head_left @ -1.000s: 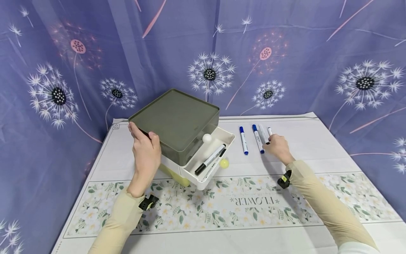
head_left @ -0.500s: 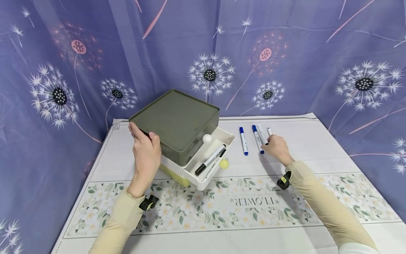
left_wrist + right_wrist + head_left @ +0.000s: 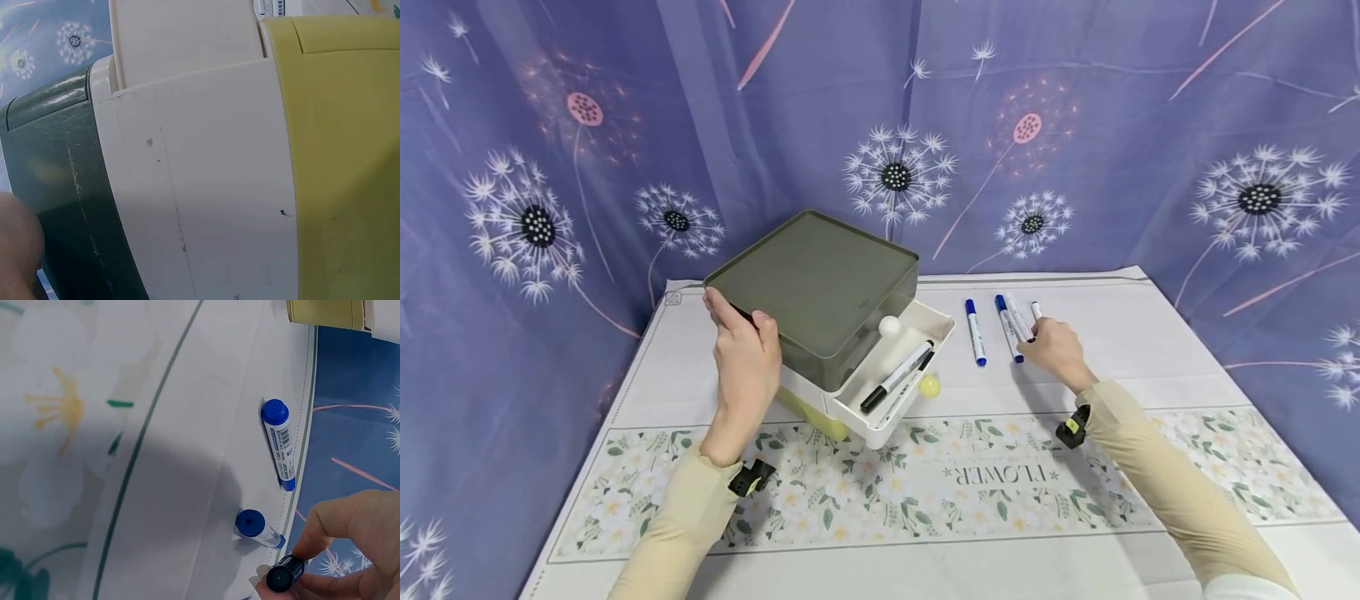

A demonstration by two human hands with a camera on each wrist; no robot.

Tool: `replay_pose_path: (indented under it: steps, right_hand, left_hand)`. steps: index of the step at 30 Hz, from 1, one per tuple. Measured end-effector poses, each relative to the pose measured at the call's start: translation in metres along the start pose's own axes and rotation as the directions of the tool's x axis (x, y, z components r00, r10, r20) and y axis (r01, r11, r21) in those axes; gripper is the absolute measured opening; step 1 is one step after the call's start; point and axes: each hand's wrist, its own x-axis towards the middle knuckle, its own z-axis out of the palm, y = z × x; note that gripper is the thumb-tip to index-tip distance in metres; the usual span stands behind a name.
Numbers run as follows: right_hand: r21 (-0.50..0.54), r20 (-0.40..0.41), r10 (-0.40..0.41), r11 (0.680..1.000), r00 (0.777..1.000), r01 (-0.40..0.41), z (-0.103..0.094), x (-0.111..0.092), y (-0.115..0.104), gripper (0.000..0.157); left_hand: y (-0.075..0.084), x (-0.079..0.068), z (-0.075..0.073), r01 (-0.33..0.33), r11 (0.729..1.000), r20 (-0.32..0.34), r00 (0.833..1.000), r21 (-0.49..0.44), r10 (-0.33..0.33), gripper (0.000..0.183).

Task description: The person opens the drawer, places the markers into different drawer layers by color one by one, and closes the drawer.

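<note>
In the head view my left hand (image 3: pixel 743 367) rests against the near side of a stacked drawer organizer (image 3: pixel 816 283), fingers along the upper edge of its dark green top tier. The left wrist view shows the organizer's white wall (image 3: pixel 200 175) close up. A white drawer (image 3: pixel 917 325) is pulled out with a black-capped marker (image 3: pixel 897 377) and a thinner black-ended pen (image 3: pixel 912 385) inside. My right hand (image 3: pixel 1056 350) pinches a black-ended marker (image 3: pixel 285 574) between thumb and fingers. Next to it lie a blue marker (image 3: pixel 1009 329) and a whitish marker (image 3: pixel 1019 315).
Another blue marker (image 3: pixel 976 333) lies between the drawer and my right hand. A white ball-shaped knob (image 3: pixel 890 327) and a yellow one (image 3: pixel 930 387) show at the organizer's front. A purple dandelion curtain (image 3: pixel 970 150) stands behind the white floral tablecloth (image 3: pixel 1000 533).
The whitish marker has shifted slightly left, closer to the blue one beside it. Both hands stay in about the same place.
</note>
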Motion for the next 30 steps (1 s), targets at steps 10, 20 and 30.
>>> replay_pose_path:
  steps: [10,20,30]
  right_hand:
    - [-0.010,0.014,-0.010,1.000,1.000,0.010,0.002,0.000,-0.001,0.036]
    - [-0.006,0.023,-0.033,0.999,0.999,0.033,0.000,-0.006,-0.007,0.038]
    - [0.011,0.033,-0.069,0.998,0.997,0.069,-0.003,-0.011,-0.014,0.034]
  left_hand:
    - [0.000,-0.001,-0.001,0.004,1.000,0.002,1.000,-0.001,-0.004,0.066]
    - [0.001,-0.001,0.000,0.005,1.000,0.001,1.000,-0.002,-0.005,0.067]
    - [0.001,-0.003,0.000,-0.008,1.000,-0.006,1.000,0.004,0.008,0.066]
